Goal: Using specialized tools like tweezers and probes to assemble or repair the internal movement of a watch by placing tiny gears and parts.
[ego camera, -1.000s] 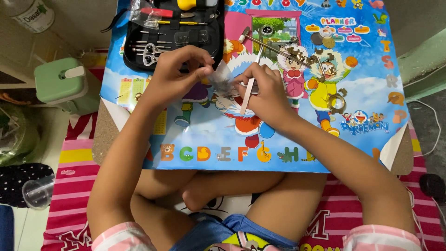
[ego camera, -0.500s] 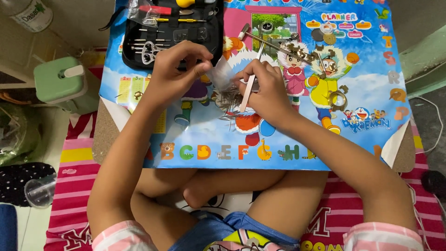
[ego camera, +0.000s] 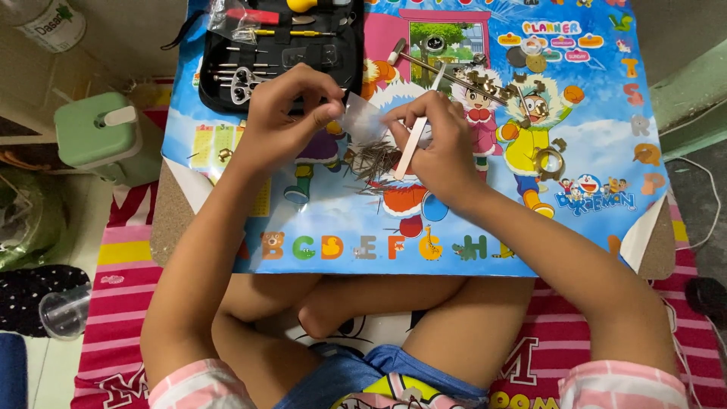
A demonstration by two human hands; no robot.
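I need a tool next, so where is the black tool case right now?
In the head view, the black tool case lies open at the mat's top left corner, just beyond the left hand.

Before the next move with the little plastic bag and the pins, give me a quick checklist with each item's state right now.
1. Left hand pinches the small clear bag: ok.
2. Right hand holds the pale flat stick: ok.
3. Pile of thin metal pins lies on the mat below the bag: ok.
4. Bag mouth open: cannot tell.
5. Black tool case open, apart from both hands: ok.
6. Loose small metal parts scattered on the mat right of the hands: not ok.
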